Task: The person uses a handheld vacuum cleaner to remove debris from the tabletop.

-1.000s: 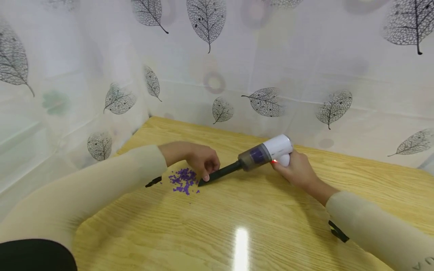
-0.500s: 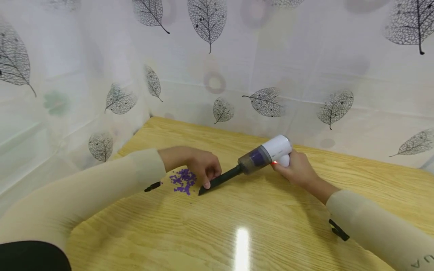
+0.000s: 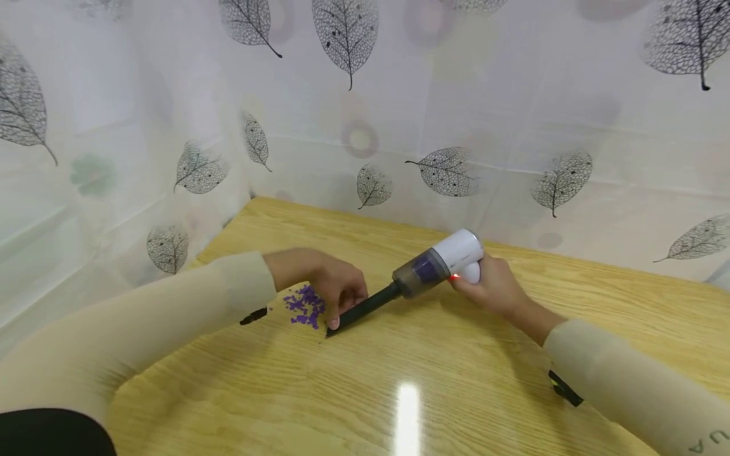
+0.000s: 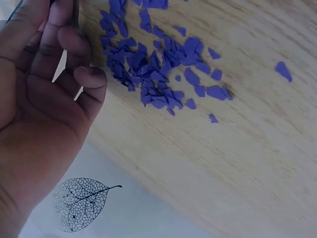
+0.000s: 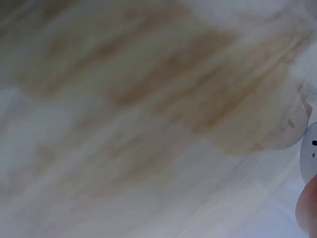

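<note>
A handheld vacuum cleaner [image 3: 424,272] with a white body, a see-through dust cup and a long black nozzle [image 3: 367,307] slants down to the table in the head view. My right hand [image 3: 495,286] grips its handle, beside a small red light. Near the nozzle's tip, my left hand [image 3: 341,288] pinches it between thumb and fingers. Small purple scraps [image 3: 305,306] lie in a loose heap just left of the tip. The left wrist view shows these flat, irregular scraps [image 4: 148,74] beside the curled fingers of the left hand [image 4: 47,99].
The wood-grain table [image 3: 296,392] runs back to a pale curtain [image 3: 490,107] printed with leaves, which also hangs along the left side. One stray scrap [image 4: 284,71] lies apart from the heap. Bright glare [image 3: 406,418] marks the table's front.
The nozzle tip has swung toward the near side and slightly left, with my left hand following. The vacuum's body has shifted a little left. Loose scraps at the heap's right edge no longer show.
</note>
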### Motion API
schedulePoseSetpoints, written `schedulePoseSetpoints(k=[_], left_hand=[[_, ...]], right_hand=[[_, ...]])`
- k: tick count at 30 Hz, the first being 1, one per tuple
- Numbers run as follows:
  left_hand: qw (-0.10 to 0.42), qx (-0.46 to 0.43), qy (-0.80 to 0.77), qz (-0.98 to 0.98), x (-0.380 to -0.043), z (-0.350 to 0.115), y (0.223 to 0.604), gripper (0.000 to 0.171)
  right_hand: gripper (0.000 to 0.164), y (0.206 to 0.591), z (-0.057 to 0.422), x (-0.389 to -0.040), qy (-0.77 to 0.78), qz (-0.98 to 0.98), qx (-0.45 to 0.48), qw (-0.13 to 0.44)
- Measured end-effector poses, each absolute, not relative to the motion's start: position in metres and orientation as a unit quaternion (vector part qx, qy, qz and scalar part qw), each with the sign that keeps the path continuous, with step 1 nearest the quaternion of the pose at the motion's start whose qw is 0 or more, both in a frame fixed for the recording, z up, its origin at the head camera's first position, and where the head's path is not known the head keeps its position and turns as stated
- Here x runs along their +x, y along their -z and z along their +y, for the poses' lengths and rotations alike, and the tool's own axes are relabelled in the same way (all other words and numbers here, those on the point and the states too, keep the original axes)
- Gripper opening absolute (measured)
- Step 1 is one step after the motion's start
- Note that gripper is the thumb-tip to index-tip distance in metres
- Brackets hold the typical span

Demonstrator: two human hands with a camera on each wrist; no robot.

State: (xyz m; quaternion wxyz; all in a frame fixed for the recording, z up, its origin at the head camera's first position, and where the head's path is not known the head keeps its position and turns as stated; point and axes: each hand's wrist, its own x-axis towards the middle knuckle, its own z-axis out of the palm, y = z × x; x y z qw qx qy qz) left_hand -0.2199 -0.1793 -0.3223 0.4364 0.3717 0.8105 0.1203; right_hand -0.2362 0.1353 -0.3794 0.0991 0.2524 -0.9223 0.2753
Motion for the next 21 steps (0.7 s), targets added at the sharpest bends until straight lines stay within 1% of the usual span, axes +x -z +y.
schedulePoseSetpoints(k=[2, 6, 14, 19, 21], left_hand=[[0.435, 0.368, -0.126, 0.812, -0.2185, -0.1796, 0.3234, 0.03], [0.417, 0.368, -0.124, 0.822, -0.217, -0.18, 0.3244, 0.039], [0.381, 0.374, -0.103, 0.839, -0.2151, -0.1837, 0.3242, 0.048], [0.357, 0.377, -0.098, 0.849, -0.2135, -0.1863, 0.3257, 0.058], [0.348, 0.379, -0.094, 0.852, -0.2132, -0.1871, 0.3261, 0.058]], right_hand=[[0.036, 0.3796, 0.1351, -0.2365, -0.277, -0.922, 0.252, 0.096], [0.036, 0.3795, 0.1359, -0.2371, -0.28, -0.922, 0.249, 0.096], [0.035, 0.3809, 0.1391, -0.2407, -0.285, -0.926, 0.235, 0.081], [0.035, 0.3785, 0.1388, -0.2401, -0.295, -0.926, 0.224, 0.07], [0.035, 0.3773, 0.1386, -0.24, -0.3, -0.926, 0.22, 0.066]])
